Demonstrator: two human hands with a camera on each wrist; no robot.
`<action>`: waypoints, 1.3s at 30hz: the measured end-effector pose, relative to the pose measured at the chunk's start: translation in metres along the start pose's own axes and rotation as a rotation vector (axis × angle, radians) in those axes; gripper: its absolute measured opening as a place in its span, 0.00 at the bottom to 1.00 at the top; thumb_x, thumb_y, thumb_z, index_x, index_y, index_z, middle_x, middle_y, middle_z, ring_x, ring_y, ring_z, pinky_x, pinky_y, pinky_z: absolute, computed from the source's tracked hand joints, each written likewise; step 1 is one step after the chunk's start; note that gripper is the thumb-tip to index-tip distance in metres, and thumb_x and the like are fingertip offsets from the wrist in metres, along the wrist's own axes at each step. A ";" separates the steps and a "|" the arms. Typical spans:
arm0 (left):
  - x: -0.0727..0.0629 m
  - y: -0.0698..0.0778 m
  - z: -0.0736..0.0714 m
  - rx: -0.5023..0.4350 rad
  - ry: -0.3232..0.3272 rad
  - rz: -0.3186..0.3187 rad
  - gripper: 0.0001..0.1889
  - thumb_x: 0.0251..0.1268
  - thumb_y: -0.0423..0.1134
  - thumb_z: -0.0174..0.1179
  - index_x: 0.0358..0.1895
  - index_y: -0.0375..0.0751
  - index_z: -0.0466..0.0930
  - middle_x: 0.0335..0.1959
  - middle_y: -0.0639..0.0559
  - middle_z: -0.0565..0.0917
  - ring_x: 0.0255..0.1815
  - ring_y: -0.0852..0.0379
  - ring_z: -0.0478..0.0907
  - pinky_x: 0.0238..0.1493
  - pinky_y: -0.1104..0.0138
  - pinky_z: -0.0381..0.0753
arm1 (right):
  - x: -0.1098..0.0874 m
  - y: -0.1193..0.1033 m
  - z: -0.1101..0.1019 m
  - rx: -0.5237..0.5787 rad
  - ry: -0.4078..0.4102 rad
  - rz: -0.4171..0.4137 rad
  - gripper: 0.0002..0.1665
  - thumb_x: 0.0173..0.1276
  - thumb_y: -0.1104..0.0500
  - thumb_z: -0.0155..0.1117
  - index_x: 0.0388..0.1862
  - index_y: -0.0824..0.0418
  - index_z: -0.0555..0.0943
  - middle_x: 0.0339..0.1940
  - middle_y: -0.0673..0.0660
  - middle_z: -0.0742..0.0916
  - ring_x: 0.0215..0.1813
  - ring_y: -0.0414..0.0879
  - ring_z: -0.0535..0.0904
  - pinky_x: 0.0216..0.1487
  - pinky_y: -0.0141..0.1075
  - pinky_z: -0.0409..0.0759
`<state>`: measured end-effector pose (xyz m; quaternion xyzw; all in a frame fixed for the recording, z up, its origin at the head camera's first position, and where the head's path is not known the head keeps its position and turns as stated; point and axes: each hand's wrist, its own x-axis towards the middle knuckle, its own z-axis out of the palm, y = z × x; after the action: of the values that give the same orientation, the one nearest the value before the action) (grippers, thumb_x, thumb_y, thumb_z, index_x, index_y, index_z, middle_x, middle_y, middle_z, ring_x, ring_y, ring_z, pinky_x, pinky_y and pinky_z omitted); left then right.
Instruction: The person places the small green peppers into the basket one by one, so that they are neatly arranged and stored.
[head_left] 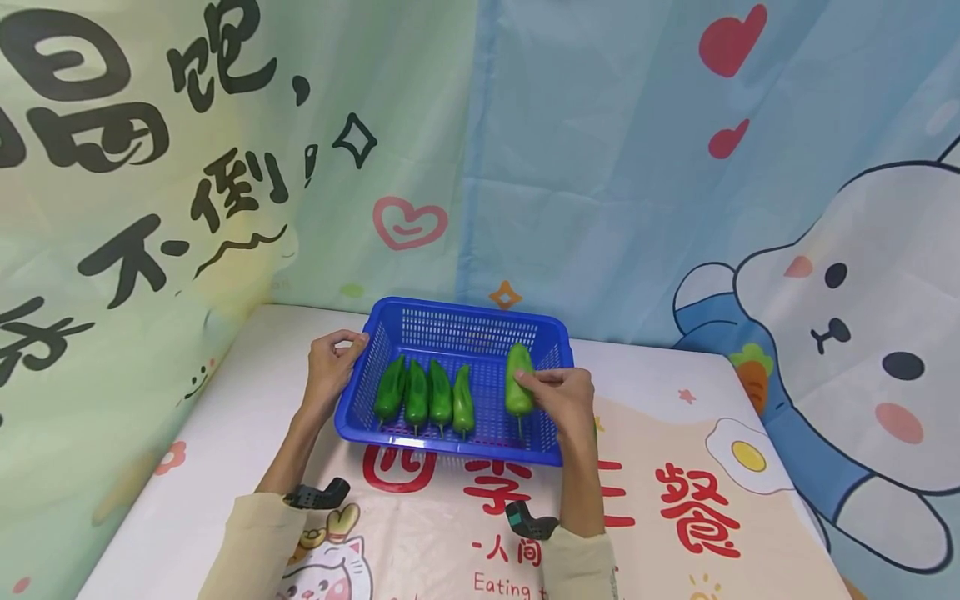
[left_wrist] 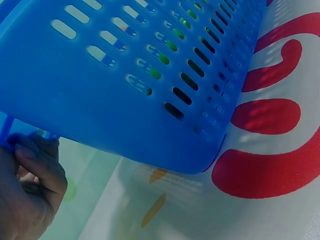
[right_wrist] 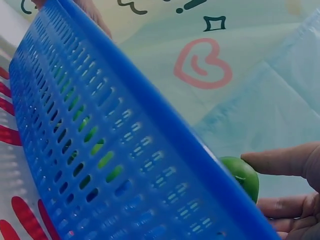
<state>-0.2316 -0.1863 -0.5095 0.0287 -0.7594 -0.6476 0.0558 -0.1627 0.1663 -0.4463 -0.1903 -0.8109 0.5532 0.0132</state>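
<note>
A blue plastic basket (head_left: 487,454) with slotted walls is at the middle of the table. Its left rim is held by my left hand (head_left: 330,367), whose curled fingers (left_wrist: 42,165) show by the rim in the left wrist view. Several dark green peppers (head_left: 416,396) lie side by side in the basket's left half, stems toward me. Between thumb and fingers, my right hand (head_left: 566,400) pinches a paler, thicker green pepper (head_left: 517,379) over the right half. In the right wrist view the basket wall hides most of that pepper (right_wrist: 245,177).
Under the basket lies a printed tablecloth (head_left: 645,467) with red characters and a fried-egg picture (head_left: 746,454). A cloth backdrop (head_left: 555,167) hangs behind the table and along its left side. Each wrist bears a black camera mount (head_left: 322,493).
</note>
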 end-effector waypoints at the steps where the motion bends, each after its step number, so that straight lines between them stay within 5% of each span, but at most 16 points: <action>1: -0.002 0.005 0.000 -0.003 -0.008 -0.001 0.21 0.84 0.44 0.63 0.55 0.22 0.83 0.34 0.31 0.92 0.19 0.64 0.86 0.21 0.71 0.85 | 0.000 0.000 0.001 -0.009 0.004 -0.001 0.29 0.70 0.50 0.81 0.54 0.74 0.89 0.54 0.71 0.92 0.46 0.54 0.90 0.47 0.35 0.90; 7: -0.005 0.015 -0.001 -0.002 -0.025 -0.030 0.19 0.84 0.40 0.62 0.55 0.20 0.82 0.35 0.25 0.91 0.19 0.61 0.87 0.21 0.71 0.85 | 0.004 0.003 0.011 -0.061 0.022 -0.030 0.24 0.69 0.52 0.81 0.50 0.73 0.91 0.49 0.70 0.93 0.41 0.53 0.89 0.41 0.33 0.87; 12: 0.001 -0.001 0.000 0.010 -0.004 -0.008 0.21 0.84 0.44 0.62 0.56 0.23 0.83 0.35 0.29 0.92 0.19 0.64 0.86 0.21 0.72 0.85 | 0.004 0.001 0.019 -0.105 0.050 -0.039 0.22 0.68 0.54 0.82 0.47 0.73 0.91 0.46 0.70 0.93 0.40 0.52 0.89 0.38 0.34 0.87; 30: -0.001 0.003 0.002 0.008 0.005 0.017 0.22 0.83 0.45 0.64 0.53 0.23 0.84 0.31 0.35 0.93 0.19 0.64 0.86 0.21 0.71 0.85 | 0.014 0.007 0.039 -0.251 0.035 -0.094 0.18 0.63 0.57 0.85 0.37 0.74 0.92 0.33 0.67 0.94 0.31 0.48 0.86 0.28 0.32 0.81; 34: -0.001 0.003 0.002 0.008 0.004 0.014 0.22 0.83 0.45 0.64 0.53 0.23 0.84 0.32 0.35 0.93 0.19 0.64 0.87 0.21 0.71 0.85 | 0.014 0.007 0.043 -0.267 0.026 -0.099 0.18 0.62 0.59 0.85 0.22 0.69 0.87 0.17 0.55 0.84 0.22 0.41 0.73 0.21 0.30 0.70; 39: -0.002 0.003 0.001 0.009 0.003 0.014 0.22 0.83 0.45 0.64 0.54 0.23 0.84 0.31 0.36 0.93 0.19 0.65 0.86 0.21 0.72 0.85 | 0.014 0.004 0.047 -0.294 -0.010 -0.118 0.34 0.63 0.62 0.84 0.09 0.54 0.68 0.08 0.46 0.66 0.15 0.38 0.60 0.15 0.30 0.58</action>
<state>-0.2298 -0.1843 -0.5074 0.0246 -0.7624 -0.6437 0.0615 -0.1853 0.1301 -0.4702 -0.1394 -0.8929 0.4279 0.0135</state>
